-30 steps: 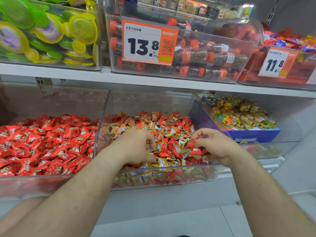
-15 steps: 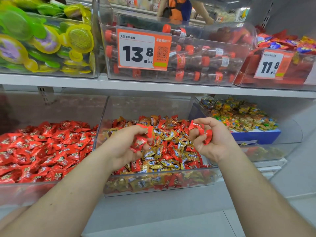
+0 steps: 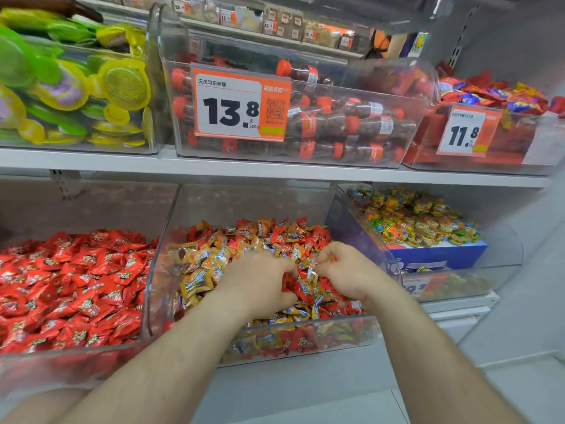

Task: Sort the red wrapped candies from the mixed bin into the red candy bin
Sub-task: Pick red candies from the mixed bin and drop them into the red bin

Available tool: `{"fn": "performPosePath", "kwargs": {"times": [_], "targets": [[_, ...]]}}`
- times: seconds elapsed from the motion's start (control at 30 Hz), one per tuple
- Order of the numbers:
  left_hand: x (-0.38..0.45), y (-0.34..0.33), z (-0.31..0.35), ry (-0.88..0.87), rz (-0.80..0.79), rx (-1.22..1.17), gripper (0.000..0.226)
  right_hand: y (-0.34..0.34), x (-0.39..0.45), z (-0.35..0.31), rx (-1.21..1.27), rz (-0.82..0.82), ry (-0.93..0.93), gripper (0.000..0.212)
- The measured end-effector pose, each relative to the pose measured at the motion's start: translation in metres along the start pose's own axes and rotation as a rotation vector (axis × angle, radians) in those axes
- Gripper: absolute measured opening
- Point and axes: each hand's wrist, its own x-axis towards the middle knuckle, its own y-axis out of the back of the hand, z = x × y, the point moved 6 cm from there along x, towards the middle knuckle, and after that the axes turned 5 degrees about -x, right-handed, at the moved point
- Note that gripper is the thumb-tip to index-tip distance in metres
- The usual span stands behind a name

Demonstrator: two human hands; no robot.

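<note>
The clear mixed bin (image 3: 308, 325) in the middle of the lower shelf holds red and gold wrapped candies (image 3: 260, 237). To its left, the red candy bin (image 3: 70, 359) is full of red wrapped candies (image 3: 76, 286). Both my hands are down in the mixed pile near its front. My left hand (image 3: 256, 283) has its fingers curled round red candies. My right hand (image 3: 351, 273) sits close beside it, its fingers curled and pinching wrappers, with red candies under the palm. How many candies each hand holds is hidden.
A third clear bin (image 3: 501, 258) with small multicoloured sweets and a blue box stands to the right. The upper shelf (image 3: 275, 171) carries bins of green and yellow packs, cola-bottle sweets with an orange 13.8 price tag (image 3: 241, 105), and red packets.
Half a second ago both hands were raised above the pile holding red candies. They have dropped back into the mixed bin and come closer together.
</note>
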Motion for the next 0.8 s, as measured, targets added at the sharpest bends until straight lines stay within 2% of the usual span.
{"fn": "performPosePath", "kwargs": {"times": [0.1, 0.2, 0.33, 0.4, 0.47, 0.53, 0.67, 0.73, 0.8], "targets": [[0.009, -0.019, -0.003, 0.098, -0.174, 0.172, 0.046, 0.003, -0.001, 0.007, 0.002, -0.004, 0.027, 0.026], [0.013, -0.025, -0.005, 0.123, -0.227, 0.237, 0.043, 0.01, -0.004, 0.01, 0.047, 0.05, 0.034, 0.018], [0.013, -0.018, -0.005, 0.109, -0.125, 0.077, 0.035, 0.015, -0.009, 0.01, 0.496, 0.07, -0.046, 0.018], [0.01, -0.003, -0.008, 0.09, -0.016, -0.21, 0.029, 0.01, -0.012, 0.007, 0.753, -0.014, -0.147, 0.027], [0.002, 0.018, -0.013, 0.089, 0.077, -0.628, 0.023, 0.002, -0.016, 0.0, 0.976, -0.144, -0.23, 0.037], [-0.01, 0.04, -0.024, 0.147, 0.171, -0.999, 0.019, -0.003, -0.021, -0.012, 1.102, -0.248, -0.265, 0.044], [-0.044, 0.065, -0.059, 0.319, 0.198, -1.727, 0.02, -0.016, -0.031, -0.041, 1.157, -0.402, -0.268, 0.052], [-0.063, 0.076, -0.075, 0.345, 0.184, -1.936, 0.016, -0.027, -0.039, -0.06, 1.148, -0.49, -0.263, 0.053], [-0.081, 0.085, -0.092, 0.343, 0.185, -2.03, 0.015, -0.04, -0.047, -0.079, 1.123, -0.556, -0.254, 0.053]]}}
